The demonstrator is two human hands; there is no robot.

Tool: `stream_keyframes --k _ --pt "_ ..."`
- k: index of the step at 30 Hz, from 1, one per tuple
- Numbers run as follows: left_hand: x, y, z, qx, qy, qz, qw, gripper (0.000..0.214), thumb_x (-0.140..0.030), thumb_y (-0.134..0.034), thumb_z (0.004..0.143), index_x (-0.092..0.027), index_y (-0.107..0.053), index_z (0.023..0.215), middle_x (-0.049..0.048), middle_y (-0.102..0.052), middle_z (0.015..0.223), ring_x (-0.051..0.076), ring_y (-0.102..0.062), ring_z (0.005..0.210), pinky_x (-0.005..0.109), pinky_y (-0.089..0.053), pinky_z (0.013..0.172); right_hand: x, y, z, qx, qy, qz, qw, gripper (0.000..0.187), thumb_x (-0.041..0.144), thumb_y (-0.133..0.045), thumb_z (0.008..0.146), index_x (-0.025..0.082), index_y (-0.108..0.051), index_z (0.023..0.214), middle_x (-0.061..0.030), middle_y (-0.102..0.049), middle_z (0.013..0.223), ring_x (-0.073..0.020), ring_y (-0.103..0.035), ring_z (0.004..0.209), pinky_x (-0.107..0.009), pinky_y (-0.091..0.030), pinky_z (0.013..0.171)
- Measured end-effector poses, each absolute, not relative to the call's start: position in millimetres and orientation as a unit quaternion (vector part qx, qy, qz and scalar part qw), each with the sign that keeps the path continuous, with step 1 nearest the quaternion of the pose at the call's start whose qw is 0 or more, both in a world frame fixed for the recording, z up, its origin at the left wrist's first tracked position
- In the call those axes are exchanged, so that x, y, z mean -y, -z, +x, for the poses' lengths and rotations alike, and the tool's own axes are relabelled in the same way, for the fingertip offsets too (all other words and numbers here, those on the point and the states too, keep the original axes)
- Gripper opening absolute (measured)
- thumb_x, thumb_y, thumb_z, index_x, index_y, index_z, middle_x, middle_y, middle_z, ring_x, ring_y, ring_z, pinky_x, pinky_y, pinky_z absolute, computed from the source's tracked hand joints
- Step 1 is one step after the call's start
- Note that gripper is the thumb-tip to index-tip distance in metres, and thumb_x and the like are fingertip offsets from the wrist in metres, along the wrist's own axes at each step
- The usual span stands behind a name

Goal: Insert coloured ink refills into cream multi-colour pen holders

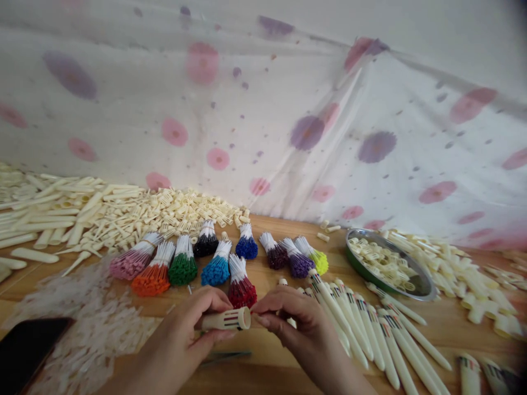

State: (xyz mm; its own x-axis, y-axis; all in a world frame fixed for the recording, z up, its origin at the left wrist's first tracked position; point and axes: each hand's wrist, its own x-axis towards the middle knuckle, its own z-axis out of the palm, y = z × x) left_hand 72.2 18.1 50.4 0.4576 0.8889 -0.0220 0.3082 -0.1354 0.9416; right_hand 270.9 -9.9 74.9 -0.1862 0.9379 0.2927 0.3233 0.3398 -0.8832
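My left hand (187, 329) is closed round a cream pen barrel (226, 320) with coloured stripes near its open end, held level over the wooden table (436, 323). My right hand (294, 318) is pinched together right at the barrel's open end; what its fingertips hold is too small to make out. Just beyond my hands lie several bundles of coloured refills, the red bundle (241, 285) closest, with blue (217, 266), green (183, 263) and orange (154, 273) to its left.
A row of assembled cream pens (370, 329) lies right of my hands. A metal bowl (424, 285) holds small cream parts. Heaps of cream caps and barrels (123, 211) cover the back left. A black phone (24, 351) lies at lower left. A flowered cloth (288, 109) hangs behind.
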Motion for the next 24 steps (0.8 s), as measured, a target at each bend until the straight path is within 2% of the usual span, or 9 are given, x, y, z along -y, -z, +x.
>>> stream_keyframes --k 4,9,15,24 --pt "-22 -49 71 -0.380 -0.293 0.668 0.569 0.013 -0.014 -0.065 0.072 -0.024 -0.062 0.079 -0.0023 -0.064 0.087 0.018 -0.060 0.087 0.028 -0.046 0.077 14 -78 267 0.715 -0.302 -0.445 0.447 0.012 0.019 -0.060 0.083 0.020 -0.072 0.085 -0.0029 -0.066 0.076 -0.0122 -0.061 0.068 -0.020 -0.047 0.060" --pt "-25 -46 70 -0.354 -0.311 0.637 0.610 0.014 -0.013 -0.069 0.068 -0.023 -0.063 0.076 -0.0022 -0.064 0.088 0.019 -0.060 0.087 0.028 -0.046 0.076 21 -77 264 0.742 -0.251 -0.437 0.443 0.015 0.017 -0.060 0.082 0.019 -0.073 0.090 -0.0049 -0.067 0.075 -0.0122 -0.061 0.063 -0.020 -0.047 0.055" --pt "-25 -43 73 -0.364 -0.319 0.655 0.581 0.016 -0.010 -0.067 0.068 -0.024 -0.063 0.075 -0.0029 -0.064 0.086 0.018 -0.061 0.087 0.027 -0.046 0.077 22 -73 258 0.731 -0.243 -0.463 0.438 0.016 0.021 -0.059 0.083 0.020 -0.074 0.087 -0.0049 -0.068 0.073 -0.0120 -0.060 0.057 -0.020 -0.047 0.051" --pt "-22 -41 71 -0.386 -0.329 0.729 0.460 0.020 -0.010 -0.061 0.074 -0.027 -0.060 0.082 -0.0037 -0.065 0.090 0.016 -0.062 0.086 0.024 -0.047 0.075 20 -68 255 0.706 -0.262 -0.505 0.422 0.016 0.016 -0.061 0.078 0.022 -0.075 0.082 -0.0021 -0.066 0.068 -0.0110 -0.054 0.052 -0.020 -0.044 0.051"
